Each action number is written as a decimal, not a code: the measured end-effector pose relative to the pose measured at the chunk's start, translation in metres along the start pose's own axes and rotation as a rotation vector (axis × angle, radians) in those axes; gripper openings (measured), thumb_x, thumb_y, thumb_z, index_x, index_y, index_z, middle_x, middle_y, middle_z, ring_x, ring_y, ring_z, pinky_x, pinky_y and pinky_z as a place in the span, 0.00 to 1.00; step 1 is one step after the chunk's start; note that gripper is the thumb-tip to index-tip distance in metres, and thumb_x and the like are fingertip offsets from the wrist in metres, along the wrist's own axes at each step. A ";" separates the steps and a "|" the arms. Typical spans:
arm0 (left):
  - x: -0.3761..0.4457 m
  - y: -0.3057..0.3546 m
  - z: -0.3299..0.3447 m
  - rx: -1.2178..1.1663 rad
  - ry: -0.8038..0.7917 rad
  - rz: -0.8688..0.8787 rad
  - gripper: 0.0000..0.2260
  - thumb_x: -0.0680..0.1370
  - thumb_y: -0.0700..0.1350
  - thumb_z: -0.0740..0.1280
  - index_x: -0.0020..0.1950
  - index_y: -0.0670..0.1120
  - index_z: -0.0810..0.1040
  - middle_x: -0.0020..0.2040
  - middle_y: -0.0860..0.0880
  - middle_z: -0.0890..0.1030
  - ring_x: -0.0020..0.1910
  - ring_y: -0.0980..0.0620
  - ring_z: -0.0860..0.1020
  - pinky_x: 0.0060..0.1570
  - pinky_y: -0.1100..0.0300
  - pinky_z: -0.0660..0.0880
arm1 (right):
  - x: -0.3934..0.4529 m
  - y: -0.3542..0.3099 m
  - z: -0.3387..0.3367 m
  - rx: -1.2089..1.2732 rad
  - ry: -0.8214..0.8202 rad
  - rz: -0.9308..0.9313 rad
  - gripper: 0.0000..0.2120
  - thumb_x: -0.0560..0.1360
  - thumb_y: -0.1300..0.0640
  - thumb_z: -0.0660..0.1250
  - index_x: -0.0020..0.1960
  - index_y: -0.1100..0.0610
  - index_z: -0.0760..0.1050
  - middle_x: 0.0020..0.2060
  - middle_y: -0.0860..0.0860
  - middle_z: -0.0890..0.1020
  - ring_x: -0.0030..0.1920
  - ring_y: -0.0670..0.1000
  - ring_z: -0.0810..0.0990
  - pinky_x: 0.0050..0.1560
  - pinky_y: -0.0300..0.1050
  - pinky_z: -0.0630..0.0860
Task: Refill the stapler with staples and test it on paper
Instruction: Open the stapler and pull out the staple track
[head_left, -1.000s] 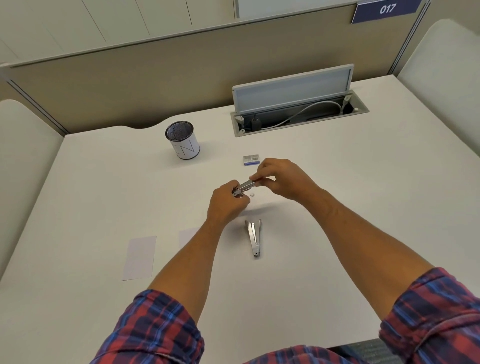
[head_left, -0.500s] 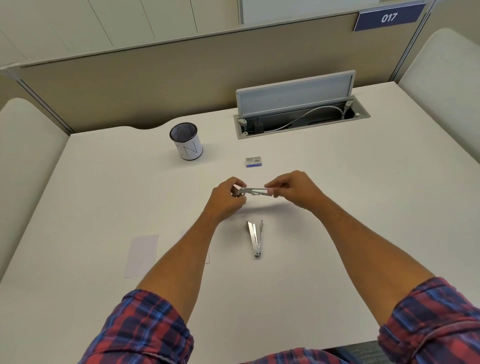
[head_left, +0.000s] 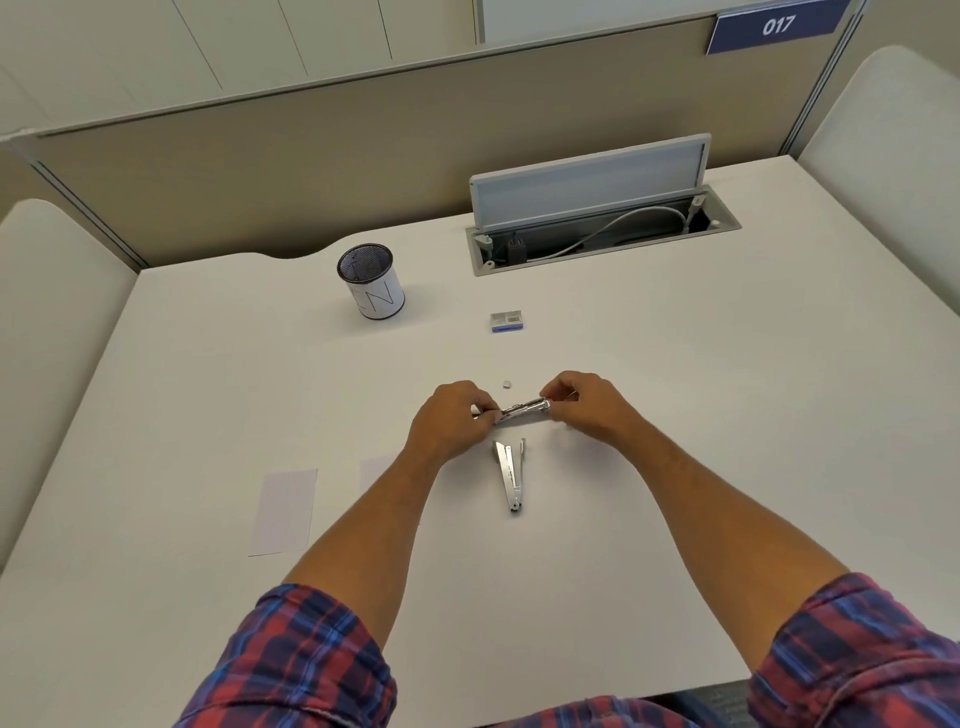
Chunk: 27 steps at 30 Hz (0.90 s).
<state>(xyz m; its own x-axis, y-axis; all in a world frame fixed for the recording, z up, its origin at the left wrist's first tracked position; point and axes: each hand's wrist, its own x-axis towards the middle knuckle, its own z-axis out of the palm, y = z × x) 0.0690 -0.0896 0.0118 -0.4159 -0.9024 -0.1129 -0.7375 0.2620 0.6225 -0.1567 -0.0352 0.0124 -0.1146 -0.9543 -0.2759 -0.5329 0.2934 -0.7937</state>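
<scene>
White desk (head_left: 675, 415) under me, the flip-up grey cable hatch (head_left: 592, 179) open at the far edge, a black mesh pen cup (head_left: 370, 280) left of it. A white paper slip (head_left: 284, 512) lies near my left forearm. Between my hands, above the desk, a slim silver metal stapler piece (head_left: 522, 409): my left hand (head_left: 449, 423) pinches one end, my right hand (head_left: 584, 402) the other. Just below, a second silver stapler part (head_left: 511, 475) lies splayed open. Further off, the small blue-and-white staple box (head_left: 506, 321); nearer, a tiny staple block (head_left: 507, 384).
</scene>
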 end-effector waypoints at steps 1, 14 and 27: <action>0.001 -0.001 0.001 -0.035 0.007 -0.005 0.03 0.74 0.48 0.72 0.45 0.54 0.87 0.44 0.56 0.82 0.48 0.56 0.79 0.49 0.53 0.78 | 0.000 0.001 0.001 -0.061 0.001 -0.046 0.10 0.70 0.62 0.71 0.50 0.53 0.82 0.43 0.50 0.84 0.41 0.46 0.80 0.43 0.38 0.76; 0.000 0.002 0.012 -0.242 0.051 -0.101 0.04 0.72 0.40 0.75 0.43 0.49 0.88 0.37 0.53 0.85 0.38 0.55 0.80 0.42 0.60 0.76 | 0.006 0.009 0.007 -0.334 0.005 -0.191 0.07 0.71 0.55 0.77 0.49 0.53 0.86 0.45 0.49 0.80 0.46 0.50 0.79 0.49 0.49 0.77; 0.012 0.021 0.009 -0.124 0.216 -0.041 0.06 0.75 0.51 0.71 0.46 0.50 0.85 0.44 0.56 0.84 0.43 0.56 0.81 0.48 0.55 0.79 | 0.031 -0.035 -0.002 -0.478 0.053 -0.135 0.13 0.76 0.50 0.73 0.59 0.53 0.84 0.54 0.50 0.85 0.53 0.51 0.82 0.56 0.49 0.78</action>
<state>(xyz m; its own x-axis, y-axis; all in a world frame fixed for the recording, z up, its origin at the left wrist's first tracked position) 0.0438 -0.0923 0.0167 -0.2538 -0.9670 0.0205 -0.6748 0.1922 0.7125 -0.1429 -0.0755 0.0328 -0.0540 -0.9872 -0.1499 -0.8691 0.1204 -0.4798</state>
